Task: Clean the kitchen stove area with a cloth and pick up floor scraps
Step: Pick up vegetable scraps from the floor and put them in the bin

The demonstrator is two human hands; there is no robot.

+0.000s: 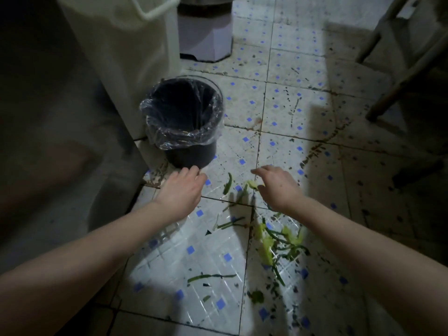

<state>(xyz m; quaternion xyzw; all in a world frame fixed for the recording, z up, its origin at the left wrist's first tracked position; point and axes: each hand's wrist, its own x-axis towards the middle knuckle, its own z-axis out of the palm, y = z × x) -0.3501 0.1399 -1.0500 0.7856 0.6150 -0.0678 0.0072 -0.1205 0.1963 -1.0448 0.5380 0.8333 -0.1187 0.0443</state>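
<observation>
Wide view down onto the tiled floor, white with little blue squares and badly speckled with dark grime. On the left rises a tall white unit; I can't tell what sort. Tucked against its corner stands the black waste bin, clear liner folded over the rim, mouth open and close to the mess, handy for dropping scraps in.

Both bare arms reach forward and low. The left hand hovers just in front of the bin's base, fingers relaxed and spread, holding nothing. The right hand is stretched over the scraps, fingers pointing left, thumb right at a pale leaf piece. Whether it is pinching that piece, I can't say.

The vegetable scraps sit mostly below the right wrist: a heap of yellow-green trimmings, a long green stalk nearer the person, and a single dark green strip between the two hands. No cloth or stove in sight, so this looks like the floor pick-up step, barely begun.
</observation>
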